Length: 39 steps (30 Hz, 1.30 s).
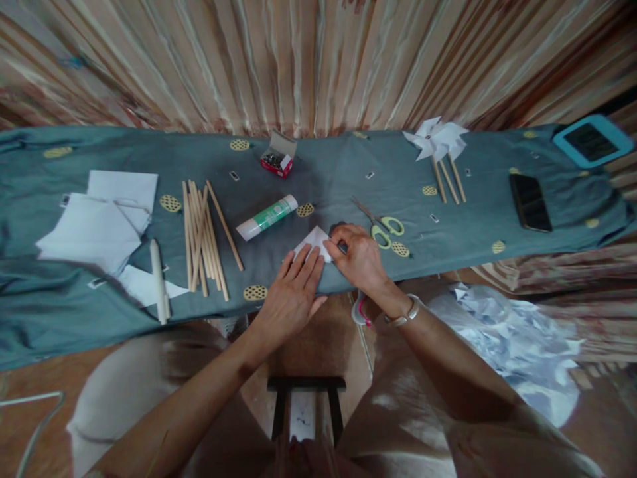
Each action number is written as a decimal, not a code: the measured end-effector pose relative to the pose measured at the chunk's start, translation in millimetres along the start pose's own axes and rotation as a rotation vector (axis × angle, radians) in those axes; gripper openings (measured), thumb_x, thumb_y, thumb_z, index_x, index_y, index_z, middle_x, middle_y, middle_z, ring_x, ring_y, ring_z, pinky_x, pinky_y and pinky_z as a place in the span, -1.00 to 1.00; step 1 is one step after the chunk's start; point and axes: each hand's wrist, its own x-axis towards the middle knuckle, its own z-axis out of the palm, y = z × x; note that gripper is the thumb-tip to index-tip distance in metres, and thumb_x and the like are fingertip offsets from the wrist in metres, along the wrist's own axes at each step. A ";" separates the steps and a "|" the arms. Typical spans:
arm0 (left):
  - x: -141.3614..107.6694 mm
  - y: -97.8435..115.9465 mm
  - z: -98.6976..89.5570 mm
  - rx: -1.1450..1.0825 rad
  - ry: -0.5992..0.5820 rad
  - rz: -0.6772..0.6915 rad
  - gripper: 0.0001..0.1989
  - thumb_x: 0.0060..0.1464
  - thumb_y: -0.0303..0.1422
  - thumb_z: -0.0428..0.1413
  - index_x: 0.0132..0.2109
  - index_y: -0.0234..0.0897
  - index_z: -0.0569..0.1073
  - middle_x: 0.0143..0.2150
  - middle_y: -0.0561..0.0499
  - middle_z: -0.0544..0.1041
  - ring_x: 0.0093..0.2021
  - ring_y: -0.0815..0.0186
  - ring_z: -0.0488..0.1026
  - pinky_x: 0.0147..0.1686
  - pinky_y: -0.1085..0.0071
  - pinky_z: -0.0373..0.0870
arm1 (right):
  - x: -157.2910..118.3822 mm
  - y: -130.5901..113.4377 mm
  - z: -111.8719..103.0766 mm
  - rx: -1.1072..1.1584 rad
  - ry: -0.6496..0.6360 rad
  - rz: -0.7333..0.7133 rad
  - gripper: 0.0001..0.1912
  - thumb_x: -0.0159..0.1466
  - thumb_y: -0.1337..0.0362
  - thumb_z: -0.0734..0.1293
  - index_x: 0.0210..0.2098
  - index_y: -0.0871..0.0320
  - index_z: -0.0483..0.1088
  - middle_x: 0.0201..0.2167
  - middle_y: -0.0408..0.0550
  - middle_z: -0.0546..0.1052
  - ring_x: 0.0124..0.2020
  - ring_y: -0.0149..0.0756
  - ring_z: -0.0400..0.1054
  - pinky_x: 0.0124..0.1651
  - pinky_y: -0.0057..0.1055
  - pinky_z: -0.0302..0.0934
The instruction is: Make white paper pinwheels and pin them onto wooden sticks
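Observation:
A small white folded paper (316, 240) lies near the front edge of the table with the teal cloth (308, 179). My left hand (293, 292) presses flat on its near left part, fingers together. My right hand (359, 257) rests on the paper's right edge with the fingertips pinching or creasing it. Much of the paper is hidden under both hands. Green-handled scissors (382, 226) lie just right of my right hand, and a glue stick (267, 217) lies to the upper left.
Wooden sticks (204, 236) and white paper sheets (99, 222) lie at the left. A red pin box (277, 158) is at the back, finished paper pinwheels (440, 149) at the back right, a phone (530, 201) and tablet (592, 139) far right. Paper scraps (507, 338) cover the floor.

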 end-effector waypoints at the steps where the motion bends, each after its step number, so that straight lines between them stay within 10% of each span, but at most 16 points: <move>1: 0.2 -0.1 0.0 -0.004 0.002 -0.001 -0.35 0.26 -0.22 0.07 0.34 -0.53 0.14 0.40 -0.40 0.20 0.43 -0.11 0.07 0.38 -0.10 0.06 | 0.0 0.1 0.3 -0.001 0.001 0.000 -0.80 0.30 0.28 0.33 -0.47 0.08 0.35 -0.38 -0.03 0.52 -0.24 -0.16 0.37 -0.10 -0.28 0.24; 25: 2.4 -0.8 -0.6 -0.021 -0.013 -0.009 -0.40 0.26 -0.23 0.07 0.32 -0.49 0.21 0.39 -0.40 0.22 0.43 -0.12 0.07 0.36 -0.11 0.07 | -5.6 0.1 -0.5 -0.026 0.005 -0.021 -0.81 0.37 0.23 0.25 -0.38 0.08 0.37 -0.31 0.01 0.53 -0.21 -0.13 0.36 -0.06 -0.23 0.24; 39: -3.7 -9.4 -3.1 -0.020 0.012 0.012 -0.43 0.27 -0.26 0.05 0.31 -0.52 0.23 0.39 -0.39 0.22 0.42 -0.09 0.11 0.34 -0.04 0.17 | -36.0 11.5 -4.9 -0.029 0.061 -0.064 -0.76 0.41 0.23 0.19 -0.02 0.19 0.38 0.09 0.24 0.47 0.14 0.00 0.32 0.22 0.01 0.16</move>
